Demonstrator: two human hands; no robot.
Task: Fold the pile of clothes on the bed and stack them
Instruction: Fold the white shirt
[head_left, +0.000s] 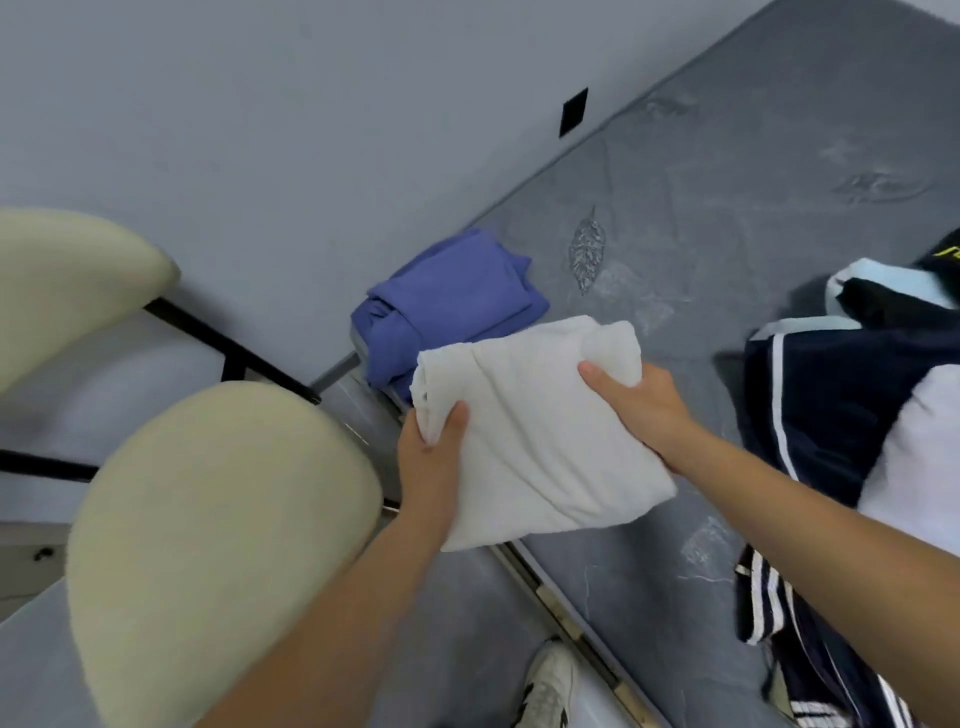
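Person is holding the folded white garment (540, 441) above the bed (727, 218) edge, near the folded blue garment (447, 306); left hand (431, 462) and right hand (644, 410) are pinching opposite sides. Looks soft, light, floppy; best supported at both edges.

Two bare forearms, uncovered from the lower edge of the view to the wrists, with no sleeve reaching them. The left hand (434, 457) and right hand (641, 405) carry no gloves, rings or watch, and the nails are short. One foot wears a white sneaker (548, 686) with dark markings and white laces.
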